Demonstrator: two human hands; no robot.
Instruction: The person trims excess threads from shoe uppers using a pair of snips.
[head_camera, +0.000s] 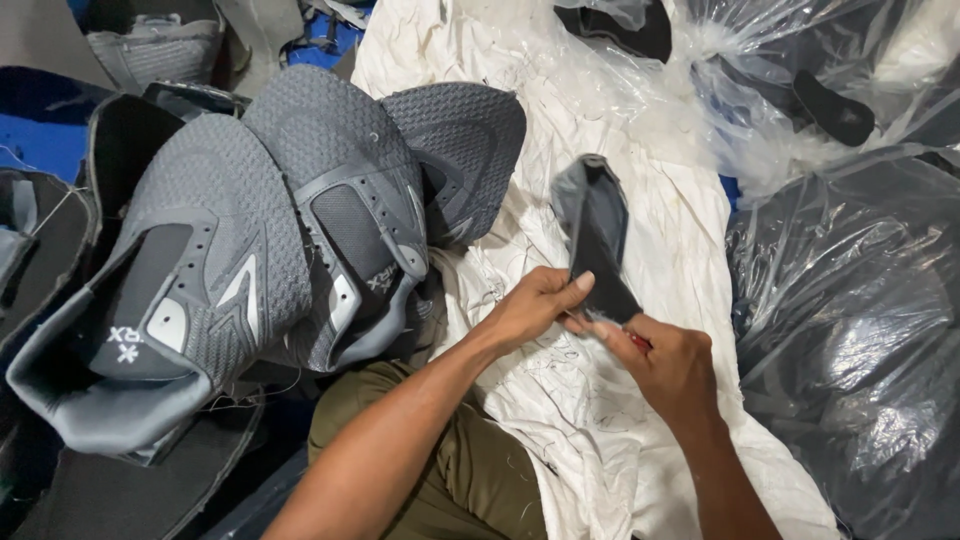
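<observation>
Two hands on one dark grey flat fabric shoe piece (594, 235), held up over the crumpled white cloth (640, 420): left hand (535, 305) pinches its lower edge, right hand (670, 365) grips the bottom corner plus something small and red. Stacked grey mesh shoe uppers (300, 230) sit just left.

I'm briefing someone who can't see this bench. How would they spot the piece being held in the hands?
Start at the white cloth spread down the middle. Above its centre, the left hand and right hand pinch the bottom of a small dark grey tongue piece standing upright. Unlike the grey shoe uppers stacked to the left, it is one narrow flat strip, not a full upper.
</observation>
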